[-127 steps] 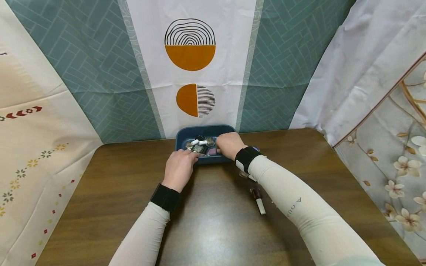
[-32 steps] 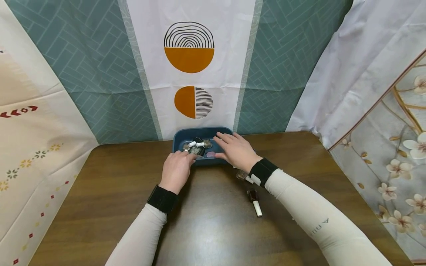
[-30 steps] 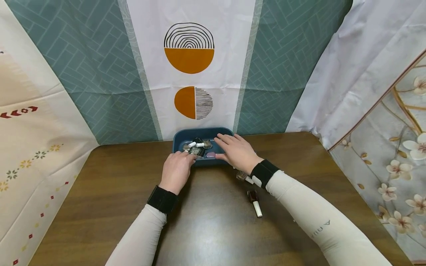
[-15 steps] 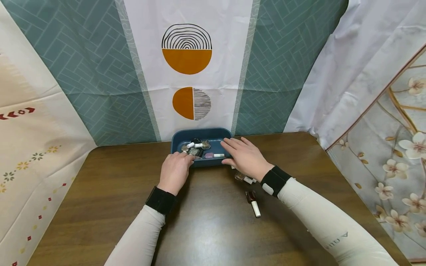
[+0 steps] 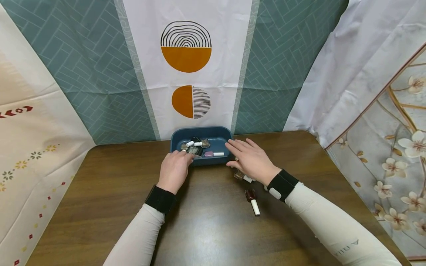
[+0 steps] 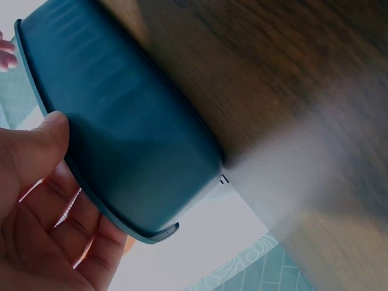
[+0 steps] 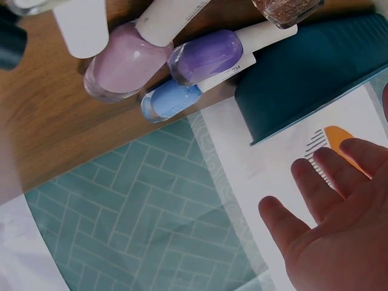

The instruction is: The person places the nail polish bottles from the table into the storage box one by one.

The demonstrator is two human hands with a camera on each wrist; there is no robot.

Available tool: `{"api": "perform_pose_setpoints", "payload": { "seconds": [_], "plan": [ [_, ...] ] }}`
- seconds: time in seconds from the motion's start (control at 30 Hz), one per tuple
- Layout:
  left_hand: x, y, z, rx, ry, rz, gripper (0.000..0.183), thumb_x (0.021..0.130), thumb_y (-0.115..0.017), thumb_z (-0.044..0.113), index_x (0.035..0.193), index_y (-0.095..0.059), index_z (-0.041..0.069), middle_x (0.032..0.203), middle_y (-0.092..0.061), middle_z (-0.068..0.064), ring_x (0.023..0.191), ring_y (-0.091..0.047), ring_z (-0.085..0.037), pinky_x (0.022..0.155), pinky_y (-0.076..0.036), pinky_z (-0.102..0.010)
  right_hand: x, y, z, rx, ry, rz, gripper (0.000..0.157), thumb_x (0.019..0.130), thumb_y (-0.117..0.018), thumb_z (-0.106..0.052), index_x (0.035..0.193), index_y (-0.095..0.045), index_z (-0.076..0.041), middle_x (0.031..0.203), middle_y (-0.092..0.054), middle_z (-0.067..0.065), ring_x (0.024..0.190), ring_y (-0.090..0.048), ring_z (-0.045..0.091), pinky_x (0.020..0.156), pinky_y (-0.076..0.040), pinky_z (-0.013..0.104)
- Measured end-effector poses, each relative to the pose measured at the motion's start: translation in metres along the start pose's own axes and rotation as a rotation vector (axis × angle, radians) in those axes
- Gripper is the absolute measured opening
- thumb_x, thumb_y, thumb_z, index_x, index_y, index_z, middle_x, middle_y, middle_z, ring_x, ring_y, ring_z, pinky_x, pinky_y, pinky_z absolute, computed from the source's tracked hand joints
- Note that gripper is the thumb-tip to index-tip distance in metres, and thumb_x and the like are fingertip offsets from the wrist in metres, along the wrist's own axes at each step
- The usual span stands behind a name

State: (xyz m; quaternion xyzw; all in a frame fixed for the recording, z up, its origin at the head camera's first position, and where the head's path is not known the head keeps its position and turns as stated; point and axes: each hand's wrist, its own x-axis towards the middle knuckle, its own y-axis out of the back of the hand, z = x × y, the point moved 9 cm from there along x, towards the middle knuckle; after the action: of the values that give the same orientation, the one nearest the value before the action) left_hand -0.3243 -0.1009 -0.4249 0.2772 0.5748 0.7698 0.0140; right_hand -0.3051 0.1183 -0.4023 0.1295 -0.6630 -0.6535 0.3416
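Teal brick-patterned cloth [image 5: 100, 55] and a white panel with orange-and-black circles [image 5: 219, 74] hang behind the blue rectangular plastic bin [image 5: 213, 161], which stands at the far edge of the brown wood-grain tabletop [image 5: 206, 218]. From the head camera, a mauve nail-polish bottle with a long white cap [image 5: 208, 153] lies inside the bin, along its near wall; several dark and glittery bottles with white caps [image 5: 197, 149] are heaped at the bin's left end. Just outside the bin's near right corner lies a brown glittery bottle [image 5: 239, 174], and nearer the person, a dark red one with a white cap [image 5: 251, 195]. The right hand [image 5: 251, 159] has drawn back from the bin, uncovering the mauve bottle's cap; that bottle seems released, leaving this hand free.

From the left wrist, the left hand [image 6: 36, 200] grips the bin's rim, thumb against the outer wall, probably steadying it.

From the right wrist, the right hand has its fingers extended and slightly parted, holding nothing. Close to the bin's end, on the tabletop, lie a pale pink bottle [image 7: 124, 63], a violet bottle [image 7: 209, 56] and a light blue bottle [image 7: 173, 100].
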Motion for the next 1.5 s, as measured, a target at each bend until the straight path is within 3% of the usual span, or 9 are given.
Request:
{"api": "perform_pose_setpoints", "payload": {
  "seconds": [0.87, 1.5],
  "plan": [
    [0.0, -0.001, 0.002, 0.009, -0.001, -0.008, 0.016, 0.102, -0.081, 0.014, 0.116, -0.085, 0.007, 0.103, -0.081, -0.01, 0.09, -0.069, -0.03, 0.086, -0.057, -0.046, -0.058, 0.009, 0.031, 0.001, -0.082, -0.006, 0.077, 0.103, -0.076, -0.051, 0.161, -0.056, -0.004, 0.162, -0.057, 0.017, 0.149, -0.055, 0.036, 0.125, -0.036, 0.06],
    [0.001, -0.002, 0.001, 0.004, -0.005, -0.014, 0.015, 0.102, -0.081, 0.012, 0.115, -0.085, 0.007, 0.1, -0.081, -0.01, 0.085, -0.066, -0.029, 0.083, -0.056, -0.046, -0.103, 0.004, 0.055, 0.009, -0.146, -0.058, 0.077, 0.102, -0.078, -0.047, 0.16, -0.055, -0.002, 0.162, -0.057, 0.019, 0.148, -0.055, 0.037, 0.124, -0.037, 0.062]
  ]
}}
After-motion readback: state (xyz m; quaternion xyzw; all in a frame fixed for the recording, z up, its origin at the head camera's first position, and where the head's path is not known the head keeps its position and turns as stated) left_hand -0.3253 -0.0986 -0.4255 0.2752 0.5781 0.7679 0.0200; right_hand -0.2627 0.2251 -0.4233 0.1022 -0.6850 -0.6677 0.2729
